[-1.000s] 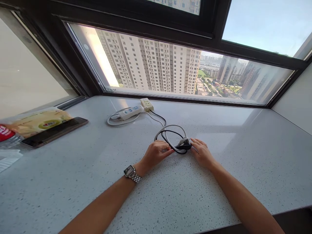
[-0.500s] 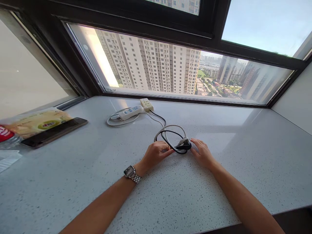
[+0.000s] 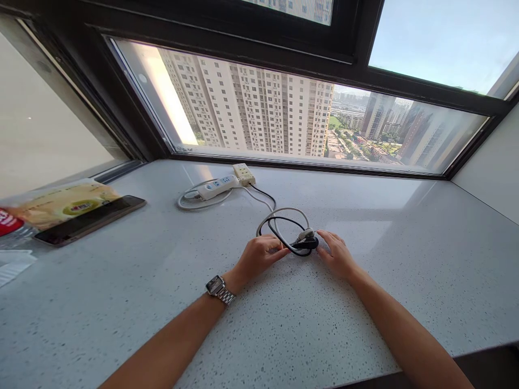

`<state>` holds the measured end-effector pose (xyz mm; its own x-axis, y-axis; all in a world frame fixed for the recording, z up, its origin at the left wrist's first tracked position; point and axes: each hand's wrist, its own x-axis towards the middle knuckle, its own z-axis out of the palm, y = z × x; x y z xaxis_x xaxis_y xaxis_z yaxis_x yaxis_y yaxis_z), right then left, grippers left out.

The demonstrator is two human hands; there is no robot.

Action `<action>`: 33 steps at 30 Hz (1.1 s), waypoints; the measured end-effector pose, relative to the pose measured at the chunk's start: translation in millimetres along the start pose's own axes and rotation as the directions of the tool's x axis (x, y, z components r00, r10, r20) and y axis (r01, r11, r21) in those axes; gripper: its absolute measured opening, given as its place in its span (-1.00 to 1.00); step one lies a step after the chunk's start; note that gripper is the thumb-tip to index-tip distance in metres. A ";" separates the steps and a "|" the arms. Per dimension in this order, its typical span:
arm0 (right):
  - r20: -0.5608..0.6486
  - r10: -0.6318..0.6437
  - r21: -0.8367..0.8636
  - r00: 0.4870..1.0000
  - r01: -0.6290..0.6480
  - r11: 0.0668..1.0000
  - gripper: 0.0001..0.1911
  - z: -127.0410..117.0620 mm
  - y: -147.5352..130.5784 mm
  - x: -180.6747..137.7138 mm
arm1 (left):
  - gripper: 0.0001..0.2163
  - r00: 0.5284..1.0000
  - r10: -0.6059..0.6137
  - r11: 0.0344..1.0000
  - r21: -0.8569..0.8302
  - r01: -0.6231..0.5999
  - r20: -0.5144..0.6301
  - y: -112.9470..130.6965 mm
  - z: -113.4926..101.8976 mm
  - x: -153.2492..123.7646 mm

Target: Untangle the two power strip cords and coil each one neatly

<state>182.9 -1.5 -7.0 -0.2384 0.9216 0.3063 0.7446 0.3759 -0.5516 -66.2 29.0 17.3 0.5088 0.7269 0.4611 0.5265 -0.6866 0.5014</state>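
The person is leaning both forearms over a speckled, glossy grey sill (image 3: 365, 324) under a black-framed window (image 3: 227, 51). The left hand (image 3: 259, 255), with a metal-link watch (image 3: 219, 287) at its wrist, is lying knuckles up with its fingers curled onto the near side of a coil of two round, rubbery cables, one white (image 3: 284, 211) and one black (image 3: 288, 220). Whether those fingers are pinching a strand cannot be told. The right hand (image 3: 337, 254) is resting just right of the coil, its fingertips touching the black plug (image 3: 308, 244); its grip is not clearly closed on it. The black plug is lying flat beside a grey plug (image 3: 304, 235), long axes running roughly left to right, the blunt ends pointing toward the right hand. The cables are trailing away toward the glass, to a white oblong power strip (image 3: 217, 187) and a small cream block adapter (image 3: 244, 173). Far left, a flat dark phone (image 3: 89, 219) is lying against a crinkly yellow packet (image 3: 60, 202)
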 end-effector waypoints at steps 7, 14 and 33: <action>-0.001 0.006 0.012 1.000 -0.006 1.000 -0.45 1.5 1.9 -0.9 | -0.63 1.000 -0.006 1.000 0.001 0.006 0.002 0.5 -0.2 0.5; 0.043 0.050 0.013 0.998 -0.051 0.999 -0.43 -2.7 -3.1 -0.6 | -0.63 1.000 0.000 1.000 -0.004 0.000 -0.005 0.1 -0.6 0.0; 0.020 0.026 -0.106 0.999 -0.024 0.994 -0.37 -7.4 -9.4 1.7 | -0.62 1.000 -0.002 1.000 -0.017 0.002 -0.007 -0.6 0.2 1.0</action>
<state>180.2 -4.2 4.3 -0.2314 0.9329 0.2759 0.8120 0.3414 -0.4734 -65.9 30.1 17.4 0.5032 0.7283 0.4651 0.5157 -0.6849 0.5147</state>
